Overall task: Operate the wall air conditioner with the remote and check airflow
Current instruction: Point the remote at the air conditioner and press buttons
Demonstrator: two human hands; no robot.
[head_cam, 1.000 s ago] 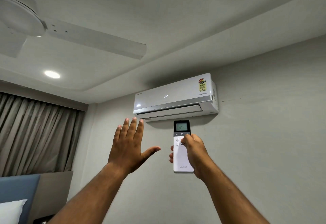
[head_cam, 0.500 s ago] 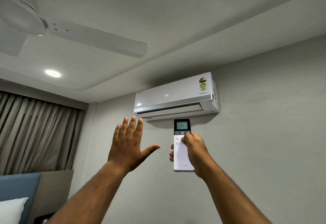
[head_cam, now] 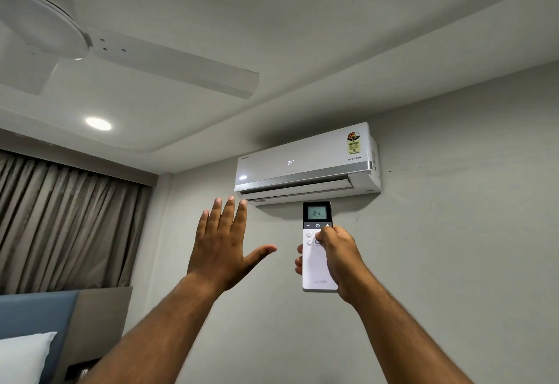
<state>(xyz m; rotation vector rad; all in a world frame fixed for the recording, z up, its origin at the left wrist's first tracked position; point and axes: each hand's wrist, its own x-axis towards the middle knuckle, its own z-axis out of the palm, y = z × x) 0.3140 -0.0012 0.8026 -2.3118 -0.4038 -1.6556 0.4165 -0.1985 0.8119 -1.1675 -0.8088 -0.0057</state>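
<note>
A white wall air conditioner (head_cam: 305, 161) hangs high on the grey wall, its panel reading 24 and its lower flap partly open. My right hand (head_cam: 340, 258) grips a white remote (head_cam: 316, 271) upright just below the unit. The remote's dark top screen shows 24, and my thumb rests on the buttons under it. My left hand (head_cam: 223, 247) is raised to the left of the remote, palm away from me, fingers spread, fingertips just under the left end of the unit. It holds nothing.
A white ceiling fan (head_cam: 90, 42) spreads across the upper left, with a lit ceiling spotlight (head_cam: 98, 123) beside it. Brown curtains (head_cam: 60, 220) hang at left. A blue headboard (head_cam: 36, 314) and white pillow (head_cam: 24, 356) sit at the bottom left.
The air conditioner's flap has opened a little more. Both hands stay almost where they were, each a touch higher toward the unit.
</note>
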